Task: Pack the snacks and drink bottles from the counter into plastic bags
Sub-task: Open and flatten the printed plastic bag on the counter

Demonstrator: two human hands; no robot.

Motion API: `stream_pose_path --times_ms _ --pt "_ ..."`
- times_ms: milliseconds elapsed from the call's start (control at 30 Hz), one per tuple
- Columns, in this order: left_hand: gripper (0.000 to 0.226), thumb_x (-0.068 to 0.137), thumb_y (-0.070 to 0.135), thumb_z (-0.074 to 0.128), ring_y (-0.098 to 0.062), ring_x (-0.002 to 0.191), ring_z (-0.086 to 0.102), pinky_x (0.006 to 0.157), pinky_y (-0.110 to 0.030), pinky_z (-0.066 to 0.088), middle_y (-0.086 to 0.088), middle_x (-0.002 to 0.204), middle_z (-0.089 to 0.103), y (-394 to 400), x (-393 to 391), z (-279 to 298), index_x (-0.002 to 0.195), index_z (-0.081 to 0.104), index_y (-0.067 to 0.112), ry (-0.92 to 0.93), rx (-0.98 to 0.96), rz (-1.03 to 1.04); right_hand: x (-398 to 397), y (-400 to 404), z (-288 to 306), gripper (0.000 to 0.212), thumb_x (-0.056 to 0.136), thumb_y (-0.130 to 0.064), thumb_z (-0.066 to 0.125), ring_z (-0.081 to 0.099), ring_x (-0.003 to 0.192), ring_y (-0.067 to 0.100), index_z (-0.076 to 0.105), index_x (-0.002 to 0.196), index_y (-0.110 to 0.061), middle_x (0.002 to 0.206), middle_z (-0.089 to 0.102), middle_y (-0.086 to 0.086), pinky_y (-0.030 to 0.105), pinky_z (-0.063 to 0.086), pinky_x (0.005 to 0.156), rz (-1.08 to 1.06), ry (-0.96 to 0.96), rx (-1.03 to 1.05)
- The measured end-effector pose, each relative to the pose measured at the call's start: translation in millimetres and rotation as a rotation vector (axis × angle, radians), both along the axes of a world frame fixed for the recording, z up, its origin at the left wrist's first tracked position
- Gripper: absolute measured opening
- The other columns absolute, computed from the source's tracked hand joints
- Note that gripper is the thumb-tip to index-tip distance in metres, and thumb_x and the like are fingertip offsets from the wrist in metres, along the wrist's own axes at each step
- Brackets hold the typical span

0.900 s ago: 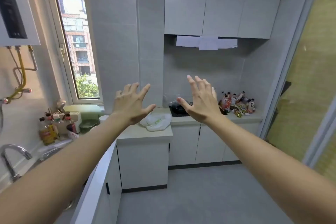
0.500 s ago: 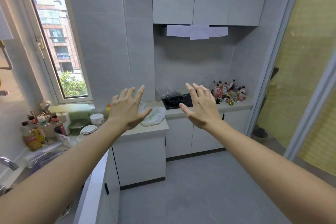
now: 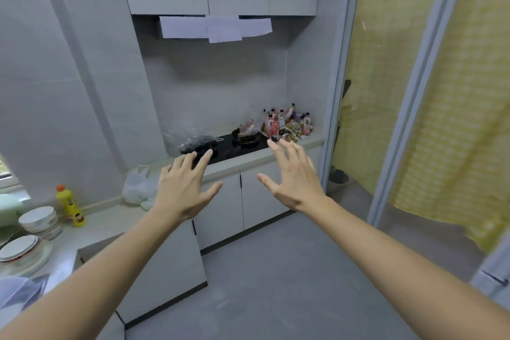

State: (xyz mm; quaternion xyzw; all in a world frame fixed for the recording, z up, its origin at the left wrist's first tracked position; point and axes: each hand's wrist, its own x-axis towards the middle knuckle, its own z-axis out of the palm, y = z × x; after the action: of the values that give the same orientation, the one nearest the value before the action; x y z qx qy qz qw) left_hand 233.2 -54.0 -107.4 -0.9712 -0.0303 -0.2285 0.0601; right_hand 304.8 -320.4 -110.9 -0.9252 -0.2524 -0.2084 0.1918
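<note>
Several drink bottles [image 3: 278,121] with pink and white labels stand in the far right corner of the counter [image 3: 242,159], with colourful snack packets [image 3: 292,132] lying in front of them. A crumpled white plastic bag [image 3: 138,186] rests on the counter at the inner corner. My left hand [image 3: 185,188] and my right hand [image 3: 292,176] are stretched out in mid-air, palms forward, fingers spread, holding nothing. Both hands are well short of the counter.
A black hob [image 3: 231,145] with a pan [image 3: 245,136] and a clear bag [image 3: 193,139] lies between the white bag and the snacks. Stacked bowls [image 3: 38,222], plates [image 3: 19,248] and yellow bottles [image 3: 66,200] sit on the left counter. A yellow curtain [image 3: 414,119] hangs behind the glass door at right.
The view has swung right and closer to the hob counter; the window has almost left the frame. Both hands stay open and raised, now lower and nearer the snack corner.
</note>
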Motion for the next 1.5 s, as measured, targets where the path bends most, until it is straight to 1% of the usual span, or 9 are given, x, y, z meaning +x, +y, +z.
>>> stream_pose_path --times_ms 167,333,433,700,833,967,1133,1367,1500 --pt "0.082 0.088 0.075 0.028 -0.027 0.136 0.045 0.097 -0.046 0.044 -0.006 0.146 0.051 -30.5 102.3 3.5 0.158 0.03 0.031 -0.014 0.015 -0.049 90.6 -43.4 -6.1 0.084 0.094 -0.072 0.041 0.009 0.157 0.025 0.011 0.163 -0.036 0.17 0.016 0.005 0.053 0.016 0.127 -0.014 0.046 -0.077" --pt "0.083 0.089 0.074 0.031 -0.03 0.134 0.044 0.098 -0.047 0.043 -0.01 0.147 0.048 -63.5 191.6 -1.0 0.16 0.025 0.031 0.005 -0.01 -0.066 178.9 -75.6 -9.3 0.076 0.096 -0.063 0.048 0.021 0.152 0.019 0.026 0.16 -0.029 0.164 0.03 0.0 0.052 0.032 0.12 -0.023 0.017 -0.005" --pt "0.088 0.088 0.074 0.027 -0.029 0.136 0.043 0.099 -0.046 0.044 -0.009 0.148 0.047 -72.1 237.3 -9.1 0.161 0.022 0.026 0.02 -0.041 -0.068 223.9 -77.4 -19.1 0.075 0.096 -0.061 0.048 0.022 0.152 0.018 0.027 0.159 -0.026 0.163 0.031 -0.001 0.051 0.034 0.12 -0.015 0.026 0.008" --pt "0.083 0.09 0.072 0.029 -0.024 0.137 0.043 0.1 -0.044 0.045 -0.005 0.149 0.049 -47.9 360.3 -52.7 0.161 0.023 0.029 0.02 -0.1 -0.098 358.2 -46.3 -55.8 0.08 0.096 -0.064 0.041 0.01 0.157 0.018 0.014 0.163 -0.029 0.169 0.02 -0.005 0.05 0.027 0.124 0.0 0.09 0.02" --pt "0.081 0.091 0.071 0.033 -0.026 0.134 0.046 0.096 -0.045 0.047 -0.005 0.144 0.052 -19.7 452.7 -76.9 0.159 0.029 0.028 0.024 -0.155 -0.09 435.3 -24.1 -78.0 0.081 0.096 -0.065 0.044 0.016 0.154 0.017 0.017 0.162 -0.027 0.166 0.025 -0.004 0.048 0.031 0.122 -0.017 0.092 0.004" --pt "0.083 0.088 0.073 0.027 -0.027 0.131 0.048 0.094 -0.045 0.048 -0.005 0.142 0.052 -0.2 544.6 -95.2 0.158 0.031 0.028 0.108 -0.214 -0.078 504.6 -2.5 -97.4 0.08 0.097 -0.064 0.048 0.021 0.152 0.019 0.019 0.162 -0.026 0.164 0.028 -0.003 0.048 0.032 0.121 -0.059 0.143 0.02" --pt "0.089 0.089 0.072 0.029 -0.028 0.125 0.05 0.092 -0.045 0.05 -0.005 0.138 0.054 20.7 643.3 -98.0 0.159 0.029 0.017 0.119 -0.191 -0.108 591.9 16.4 -113.8 0.081 0.097 -0.064 0.049 0.021 0.152 0.019 0.019 0.162 -0.025 0.164 0.027 -0.003 0.048 0.033 0.121 -0.095 0.191 0.032" --pt "0.083 0.091 0.071 0.028 -0.027 0.133 0.045 0.097 -0.046 0.047 -0.004 0.146 0.05 22.3 770.9 -113.6 0.159 0.028 0.024 0.166 -0.195 -0.137 721.3 24.1 -138.6 0.079 0.096 -0.061 0.054 0.026 0.15 0.021 0.023 0.16 -0.025 0.162 0.03 -0.001 0.049 0.037 0.117 -0.08 0.219 0.041" --pt "0.081 0.09 0.072 0.026 -0.027 0.129 0.048 0.096 -0.046 0.048 -0.002 0.142 0.052 21.7 843.0 -129.1 0.157 0.03 0.026 0.205 -0.21 -0.107 811.4 28.8 -154.6 0.081 0.095 -0.061 0.055 0.027 0.149 0.023 0.024 0.161 -0.024 0.16 0.033 0.001 0.046 0.037 0.118 -0.031 0.207 0.05"
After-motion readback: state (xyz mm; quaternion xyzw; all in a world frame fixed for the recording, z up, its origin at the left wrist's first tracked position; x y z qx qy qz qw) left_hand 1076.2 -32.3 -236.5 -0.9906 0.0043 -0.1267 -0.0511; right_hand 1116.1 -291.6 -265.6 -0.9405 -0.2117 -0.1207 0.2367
